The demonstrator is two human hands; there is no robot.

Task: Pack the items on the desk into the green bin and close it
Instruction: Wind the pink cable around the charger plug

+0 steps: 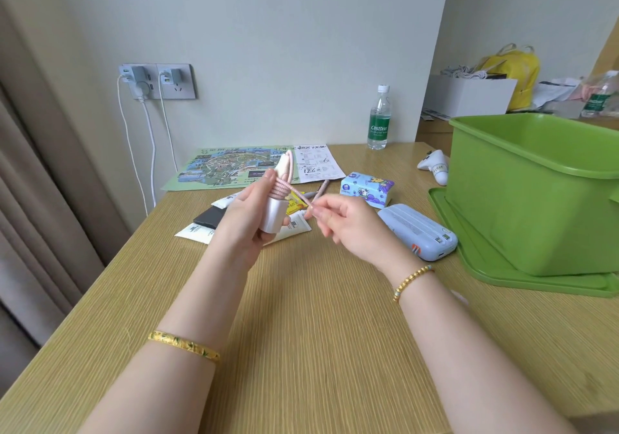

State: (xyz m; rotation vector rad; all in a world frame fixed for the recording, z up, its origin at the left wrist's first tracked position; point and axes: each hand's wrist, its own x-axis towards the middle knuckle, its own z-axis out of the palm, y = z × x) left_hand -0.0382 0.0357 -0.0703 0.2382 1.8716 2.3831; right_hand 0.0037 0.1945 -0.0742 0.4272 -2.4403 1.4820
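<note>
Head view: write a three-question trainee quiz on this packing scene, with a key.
1. True or false: the green bin stands on its lid.
2. What does the left hand grip? A) water bottle B) white charger wound with pink cable C) tissue pack
3. Fill in: the right hand pinches the free end of the ____.

Key:
1. True.
2. B, the white charger.
3. Pink cable.
</note>
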